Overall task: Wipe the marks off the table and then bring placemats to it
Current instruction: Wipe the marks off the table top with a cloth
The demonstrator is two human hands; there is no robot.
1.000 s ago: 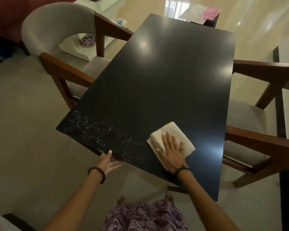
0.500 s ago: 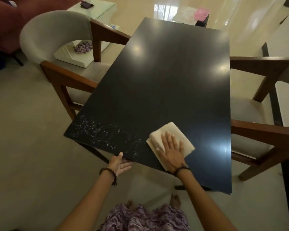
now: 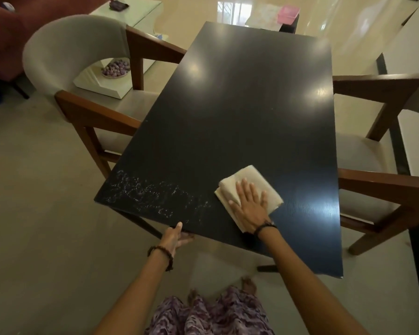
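On glossy black table [image 3: 240, 112], flat right hand [image 3: 250, 205] presses folded, perhaps paper, cloth [image 3: 249, 182].

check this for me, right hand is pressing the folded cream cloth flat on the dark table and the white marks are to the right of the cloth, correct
Not quite. The head view shows the right hand pressing the folded cream cloth flat on the dark rectangular table, but the white chalky marks lie to the left of the cloth, along the near left corner, not to its right.
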